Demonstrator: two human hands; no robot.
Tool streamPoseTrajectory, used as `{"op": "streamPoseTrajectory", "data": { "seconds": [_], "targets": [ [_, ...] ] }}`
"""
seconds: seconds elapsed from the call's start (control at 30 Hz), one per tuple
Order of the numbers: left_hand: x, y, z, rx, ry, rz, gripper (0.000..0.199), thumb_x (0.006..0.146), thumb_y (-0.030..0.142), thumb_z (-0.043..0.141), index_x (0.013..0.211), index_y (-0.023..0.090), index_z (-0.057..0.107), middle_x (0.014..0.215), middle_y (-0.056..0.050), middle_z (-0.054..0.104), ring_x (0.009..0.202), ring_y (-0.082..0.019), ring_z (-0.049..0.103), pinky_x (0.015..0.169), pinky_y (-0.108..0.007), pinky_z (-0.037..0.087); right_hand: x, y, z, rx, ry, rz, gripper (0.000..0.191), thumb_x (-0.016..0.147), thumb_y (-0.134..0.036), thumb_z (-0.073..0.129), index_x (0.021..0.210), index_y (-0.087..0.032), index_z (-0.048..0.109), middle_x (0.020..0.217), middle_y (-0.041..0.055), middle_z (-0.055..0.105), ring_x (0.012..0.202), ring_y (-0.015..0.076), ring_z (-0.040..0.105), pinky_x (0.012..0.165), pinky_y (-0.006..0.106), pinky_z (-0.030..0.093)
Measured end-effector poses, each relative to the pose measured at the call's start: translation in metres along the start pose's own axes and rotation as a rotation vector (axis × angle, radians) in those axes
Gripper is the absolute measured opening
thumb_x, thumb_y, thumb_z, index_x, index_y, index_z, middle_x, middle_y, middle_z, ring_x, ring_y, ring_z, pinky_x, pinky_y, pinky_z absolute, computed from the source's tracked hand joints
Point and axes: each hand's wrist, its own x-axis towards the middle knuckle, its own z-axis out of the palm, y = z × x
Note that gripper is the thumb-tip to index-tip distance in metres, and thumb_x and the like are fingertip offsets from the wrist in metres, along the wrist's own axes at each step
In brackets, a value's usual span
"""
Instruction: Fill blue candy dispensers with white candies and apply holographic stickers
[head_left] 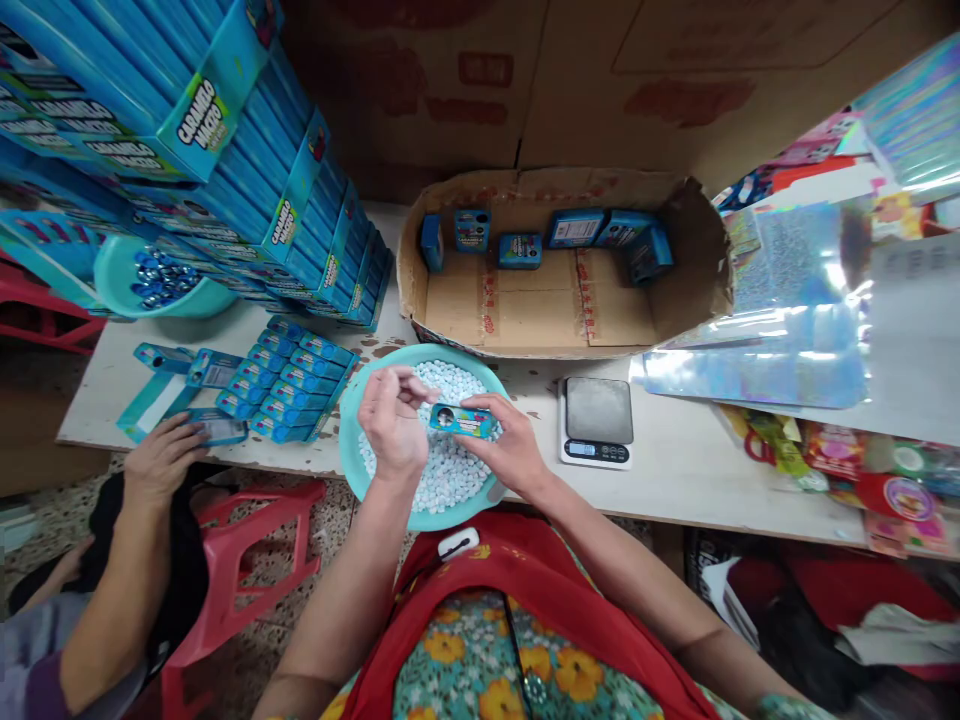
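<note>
My right hand (pixel 511 440) grips a small blue candy box (pixel 471 420) by its right end, fingers on one side and thumb on the other. A round dark opening or picture shows near the box's left end. My left hand (pixel 394 425) is raised just left of the box, its fingers curled together. Whether a small piece is pinched there I cannot make out. Both hands are over a turquoise basin (pixel 349 420) filled with small pale candies (pixel 450 484). The candies lie loose below the box.
Ahead stands an open cardboard box (pixel 525 310) with several blue boxes inside. A digital scale (pixel 598 415) sits to the right. Stacked blue display cartons (pixel 277 200) rise at left. A co-worker's hand (pixel 169 450) rests by rows of blue boxes (pixel 289 380). Shiny plastic sheets (pixel 772 370) lie right.
</note>
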Motion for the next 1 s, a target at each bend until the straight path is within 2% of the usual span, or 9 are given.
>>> {"op": "streamPoseTrajectory", "data": {
  "seconds": [0.1, 0.2, 0.27, 0.43, 0.5, 0.6, 0.7, 0.87, 1.0],
  "targets": [
    [0.026, -0.04, -0.016, 0.375, -0.041, 0.089, 0.026, 0.087, 0.04, 0.047, 0.085, 0.018, 0.06, 0.076, -0.003, 0.061, 0.073, -0.017, 0.06, 0.075, -0.034, 0.051, -0.011, -0.003, -0.022, -0.009, 0.052, 0.002, 0.031, 0.073, -0.024, 0.075, 0.102, -0.024, 0.063, 0.1, 0.0043, 0.065, 0.098, 0.0206, 0.061, 0.087, 0.036, 0.048],
    [0.041, -0.092, -0.018, 0.968, -0.348, 0.19, 0.023, 0.084, 0.036, 0.052, 0.089, 0.017, 0.064, 0.1, -0.01, 0.062, 0.102, -0.024, 0.055, 0.096, -0.04, 0.041, -0.021, -0.003, -0.038, -0.049, 0.087, 0.011, 0.032, 0.073, -0.025, 0.076, 0.102, -0.026, 0.063, 0.1, 0.0036, 0.066, 0.096, 0.0203, 0.061, 0.087, 0.037, 0.049],
    [0.037, -0.117, -0.013, 1.264, -0.472, 0.238, 0.028, 0.084, 0.04, 0.054, 0.096, 0.017, 0.064, 0.112, -0.013, 0.057, 0.111, -0.027, 0.049, 0.1, -0.043, 0.035, -0.024, -0.002, -0.043, -0.069, 0.114, 0.029, 0.033, 0.072, -0.025, 0.076, 0.102, -0.026, 0.063, 0.101, 0.0037, 0.065, 0.096, 0.0202, 0.061, 0.087, 0.037, 0.049],
    [0.01, -0.121, -0.019, 1.542, -0.663, 0.276, 0.034, 0.088, 0.048, 0.045, 0.099, 0.022, 0.063, 0.104, -0.01, 0.058, 0.1, -0.027, 0.052, 0.083, -0.038, 0.04, -0.026, 0.001, -0.039, -0.077, 0.144, 0.033, 0.032, 0.073, -0.027, 0.076, 0.102, -0.025, 0.063, 0.101, 0.0033, 0.065, 0.094, 0.0195, 0.062, 0.084, 0.035, 0.05],
    [0.004, -0.115, -0.035, 1.55, -0.63, 0.255, 0.031, 0.088, 0.044, 0.045, 0.097, 0.021, 0.064, 0.099, -0.01, 0.06, 0.096, -0.026, 0.054, 0.08, -0.036, 0.041, -0.026, 0.003, -0.034, -0.084, 0.144, 0.061, 0.033, 0.072, -0.029, 0.076, 0.102, -0.025, 0.063, 0.101, 0.0036, 0.065, 0.094, 0.0199, 0.062, 0.085, 0.035, 0.049],
    [0.005, -0.112, -0.061, 1.345, -0.379, 0.097, 0.023, 0.082, 0.039, 0.054, 0.085, 0.018, 0.065, 0.091, -0.009, 0.062, 0.09, -0.023, 0.056, 0.077, -0.032, 0.041, -0.026, 0.008, -0.025, -0.117, 0.109, 0.105, 0.032, 0.072, -0.031, 0.076, 0.1, -0.024, 0.063, 0.098, 0.0033, 0.065, 0.093, 0.0205, 0.062, 0.085, 0.036, 0.048],
    [0.009, -0.105, -0.072, 1.037, -0.177, -0.048, 0.023, 0.077, 0.039, 0.06, 0.071, 0.017, 0.061, 0.074, -0.004, 0.06, 0.075, -0.018, 0.057, 0.07, -0.028, 0.043, -0.025, 0.013, -0.017, -0.14, 0.046, 0.111, 0.031, 0.072, -0.032, 0.075, 0.1, -0.024, 0.063, 0.097, 0.0031, 0.065, 0.093, 0.0209, 0.062, 0.086, 0.037, 0.048],
    [-0.004, -0.056, -0.051, 0.258, -0.008, -0.315, 0.032, 0.075, 0.047, 0.061, 0.074, 0.017, 0.052, 0.064, 0.003, 0.053, 0.042, -0.007, 0.042, 0.039, -0.02, 0.029, -0.02, 0.015, 0.002, -0.174, -0.02, 0.044, 0.03, 0.073, -0.03, 0.073, 0.101, -0.023, 0.062, 0.098, 0.0045, 0.065, 0.093, 0.0217, 0.062, 0.085, 0.037, 0.049],
    [-0.018, -0.02, -0.03, -0.133, -0.023, -0.258, 0.023, 0.075, 0.036, 0.063, 0.073, 0.017, 0.05, 0.065, 0.003, 0.053, 0.048, -0.008, 0.051, 0.044, -0.019, 0.037, -0.015, 0.011, 0.021, -0.216, -0.102, -0.014, 0.026, 0.074, -0.027, 0.07, 0.099, -0.022, 0.063, 0.095, 0.0057, 0.066, 0.091, 0.0228, 0.062, 0.083, 0.038, 0.049]
  ]
}}
